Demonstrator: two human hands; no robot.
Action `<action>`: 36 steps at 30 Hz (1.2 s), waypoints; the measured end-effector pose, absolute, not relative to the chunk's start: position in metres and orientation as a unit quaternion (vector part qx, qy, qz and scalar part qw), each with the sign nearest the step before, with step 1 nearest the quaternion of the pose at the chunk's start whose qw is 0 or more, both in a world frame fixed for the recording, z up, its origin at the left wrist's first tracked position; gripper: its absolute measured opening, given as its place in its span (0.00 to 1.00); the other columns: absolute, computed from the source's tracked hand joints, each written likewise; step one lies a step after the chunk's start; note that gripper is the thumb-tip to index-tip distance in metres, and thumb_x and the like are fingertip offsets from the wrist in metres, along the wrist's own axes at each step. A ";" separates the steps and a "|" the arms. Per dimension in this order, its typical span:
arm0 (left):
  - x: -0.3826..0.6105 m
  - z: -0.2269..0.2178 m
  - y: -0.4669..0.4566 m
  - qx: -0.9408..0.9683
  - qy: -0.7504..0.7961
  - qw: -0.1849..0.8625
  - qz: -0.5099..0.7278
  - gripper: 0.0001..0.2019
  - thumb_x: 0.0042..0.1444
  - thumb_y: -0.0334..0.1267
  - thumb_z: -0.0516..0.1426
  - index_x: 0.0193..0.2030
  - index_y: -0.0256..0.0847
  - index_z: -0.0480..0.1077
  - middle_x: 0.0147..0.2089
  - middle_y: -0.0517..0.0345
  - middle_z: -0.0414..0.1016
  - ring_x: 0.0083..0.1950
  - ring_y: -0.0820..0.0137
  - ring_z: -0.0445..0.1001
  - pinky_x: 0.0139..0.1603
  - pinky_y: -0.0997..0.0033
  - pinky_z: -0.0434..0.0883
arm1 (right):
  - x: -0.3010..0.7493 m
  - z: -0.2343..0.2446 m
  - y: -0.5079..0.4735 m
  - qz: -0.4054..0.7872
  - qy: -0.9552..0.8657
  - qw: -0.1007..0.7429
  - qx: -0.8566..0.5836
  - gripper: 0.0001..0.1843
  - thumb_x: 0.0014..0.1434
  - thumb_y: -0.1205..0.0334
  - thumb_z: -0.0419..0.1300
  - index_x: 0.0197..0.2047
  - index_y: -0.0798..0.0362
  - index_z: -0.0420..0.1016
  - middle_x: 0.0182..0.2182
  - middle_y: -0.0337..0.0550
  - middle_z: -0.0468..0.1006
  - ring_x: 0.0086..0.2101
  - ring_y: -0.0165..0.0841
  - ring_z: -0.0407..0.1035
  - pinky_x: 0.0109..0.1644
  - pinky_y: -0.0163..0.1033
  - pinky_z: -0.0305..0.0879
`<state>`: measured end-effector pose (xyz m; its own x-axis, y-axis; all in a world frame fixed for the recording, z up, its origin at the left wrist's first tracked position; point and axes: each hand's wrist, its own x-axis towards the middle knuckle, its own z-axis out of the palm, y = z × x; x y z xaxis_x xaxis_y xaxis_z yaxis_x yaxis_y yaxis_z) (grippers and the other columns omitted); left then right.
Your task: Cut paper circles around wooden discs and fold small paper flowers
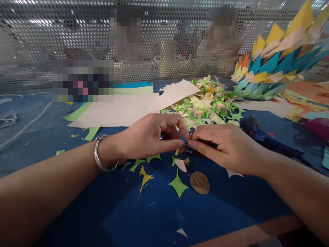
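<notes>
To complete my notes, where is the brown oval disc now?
In the head view, the brown oval disc lies right of centre on the blue tabletop, just right of the green four-pointed scrap, nearer than the right hand.

Flat blue tabletop [128,219]. Grey perforated metal screen [164,20] at 12, round-hole dot pattern. Layered paper craft [277,61] at 2: bands of yellow, peach, teal, orange, pale mint. Nearer at 2, folded paper pile [223,106], green and pale pink. Pale pink paper sheet [115,109] at 10. Silver metal bracelet [97,152], 8. Pale yellow paper sliver [177,151], 5; farther out, streaky brown oval disc [199,183]. Light green star-shaped scrap [178,185], 6.
</notes>
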<state>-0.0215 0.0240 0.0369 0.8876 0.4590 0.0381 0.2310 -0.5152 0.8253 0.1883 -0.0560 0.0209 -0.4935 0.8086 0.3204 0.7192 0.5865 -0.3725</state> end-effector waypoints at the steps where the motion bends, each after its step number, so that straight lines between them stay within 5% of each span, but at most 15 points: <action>1: -0.022 0.037 0.024 0.870 0.194 0.434 0.127 0.05 0.59 0.34 0.59 0.42 0.40 0.70 0.32 0.60 0.82 0.33 0.74 0.78 0.32 0.77 0.69 | 0.189 0.020 -0.056 0.096 -0.860 0.231 -0.445 0.15 0.68 0.63 0.53 0.28 0.52 0.69 0.22 0.38 0.70 0.24 0.27 0.65 0.28 0.33 0.59; 10: -0.023 0.024 0.030 0.903 0.155 0.345 0.202 0.04 0.63 0.34 0.57 0.41 0.41 0.74 0.37 0.58 0.80 0.37 0.74 0.77 0.40 0.76 0.71 | 0.194 0.016 -0.053 0.104 -0.838 0.220 -0.488 0.16 0.68 0.59 0.52 0.29 0.53 0.71 0.23 0.38 0.72 0.24 0.27 0.66 0.28 0.33 0.57; 19: -0.016 0.014 0.035 0.802 0.201 0.525 0.203 0.03 0.55 0.29 0.62 0.37 0.36 0.74 0.35 0.56 0.82 0.38 0.73 0.80 0.40 0.76 0.75 | 0.194 0.019 -0.052 0.122 -0.825 0.225 -0.503 0.11 0.67 0.61 0.55 0.35 0.52 0.77 0.24 0.36 0.74 0.22 0.26 0.66 0.27 0.32 0.58; 27: -0.015 0.010 0.036 0.793 0.214 0.522 0.232 0.03 0.54 0.31 0.63 0.35 0.35 0.73 0.31 0.58 0.79 0.32 0.76 0.77 0.34 0.79 0.73 | 0.194 0.021 -0.052 0.121 -0.824 0.222 -0.507 0.11 0.66 0.61 0.55 0.36 0.53 0.78 0.25 0.37 0.76 0.24 0.26 0.67 0.27 0.32 0.59; 36: -0.016 0.010 0.038 0.769 0.216 0.564 0.209 0.10 0.52 0.31 0.65 0.41 0.36 0.72 0.34 0.57 0.80 0.37 0.73 0.79 0.39 0.75 0.74 | 0.195 0.021 -0.053 0.102 -0.828 0.235 -0.498 0.10 0.65 0.63 0.57 0.34 0.53 0.77 0.23 0.35 0.73 0.23 0.24 0.66 0.27 0.31 0.58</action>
